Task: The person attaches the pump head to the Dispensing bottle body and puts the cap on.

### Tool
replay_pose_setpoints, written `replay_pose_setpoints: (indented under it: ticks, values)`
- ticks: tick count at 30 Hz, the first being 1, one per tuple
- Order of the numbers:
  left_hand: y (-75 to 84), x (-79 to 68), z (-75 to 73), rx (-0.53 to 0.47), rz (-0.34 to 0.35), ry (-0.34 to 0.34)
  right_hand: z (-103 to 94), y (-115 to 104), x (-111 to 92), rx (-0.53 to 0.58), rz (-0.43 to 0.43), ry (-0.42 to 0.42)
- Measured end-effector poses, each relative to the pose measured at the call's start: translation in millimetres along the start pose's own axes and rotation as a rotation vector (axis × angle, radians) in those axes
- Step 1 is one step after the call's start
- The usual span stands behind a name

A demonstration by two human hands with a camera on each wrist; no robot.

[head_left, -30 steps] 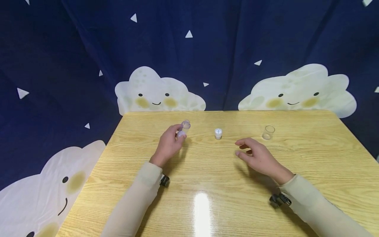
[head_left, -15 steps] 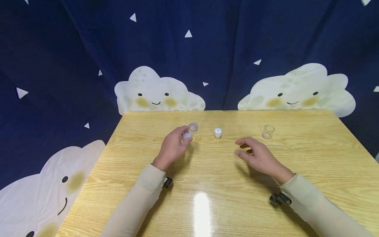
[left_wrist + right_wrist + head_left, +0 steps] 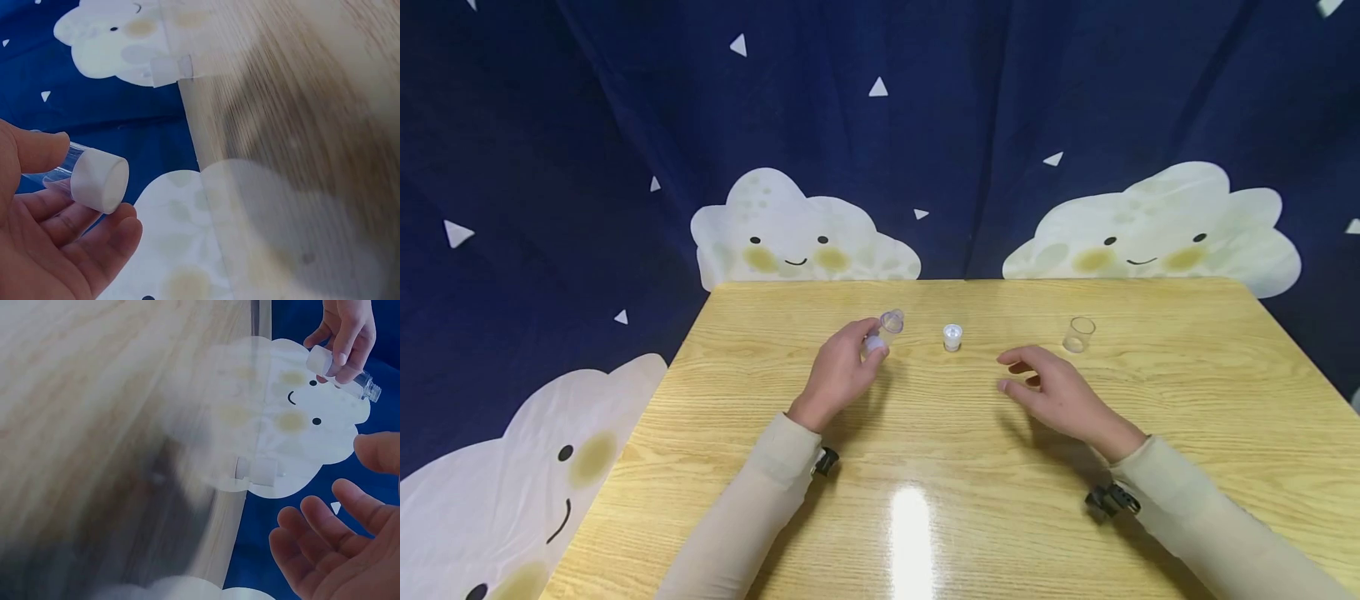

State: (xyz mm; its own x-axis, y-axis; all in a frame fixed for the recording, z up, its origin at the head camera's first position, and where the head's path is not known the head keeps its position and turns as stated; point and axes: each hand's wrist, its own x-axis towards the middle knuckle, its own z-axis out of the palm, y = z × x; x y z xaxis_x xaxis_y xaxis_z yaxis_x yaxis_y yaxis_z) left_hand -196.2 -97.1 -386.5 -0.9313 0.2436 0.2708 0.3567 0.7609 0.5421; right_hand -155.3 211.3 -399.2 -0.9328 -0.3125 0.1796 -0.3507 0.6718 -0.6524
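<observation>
In the head view my left hand (image 3: pixel 838 371) holds a small clear bottle (image 3: pixel 891 325) between thumb and fingers, above the table. Its white end (image 3: pixel 100 181) faces down toward the table in the left wrist view. At the opposite end, a clear threaded neck (image 3: pixel 373 392) shows in the right wrist view. Just right of the bottle, a small white cylindrical piece (image 3: pixel 952 337) stands on the table, a short tip on its top. Over the table to its right, my right hand (image 3: pixel 1060 396) hangs with loosely bent fingers and nothing in them.
A clear, open-topped cylinder (image 3: pixel 1079 335) stands on the wooden table (image 3: pixel 1000 517), behind and right of my right hand. Beyond the table's far edge hangs a dark blue curtain (image 3: pixel 820 108) printed with clouds and triangles.
My left hand has moved a little to the right with the bottle, nearer the white piece, and has then almost stopped. The right hand has stayed nearly still.
</observation>
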Motion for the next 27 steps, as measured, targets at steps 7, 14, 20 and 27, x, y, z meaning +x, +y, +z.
replay_pose_setpoints:
  ticks: [7, 14, 20, 27]
  values:
    - [3.9, 0.6, 2.8, -0.007, 0.027, 0.0, -4.9, 0.5, 6.1, -0.003, -0.001, 0.003]
    - [4.4, 0.0, 6.5, -0.004, 0.037, -0.013, -8.4, -0.9, 13.2, -0.023, -0.008, -0.016]
    - [4.8, -2.0, 7.5, -0.01, 0.049, -0.005, -8.6, 2.7, 16.9, -0.031, 0.013, -0.022]
    - [7.0, -3.6, 8.9, -0.028, 0.082, -0.028, -8.0, 6.9, 18.8, -0.019, 0.03, -0.023]
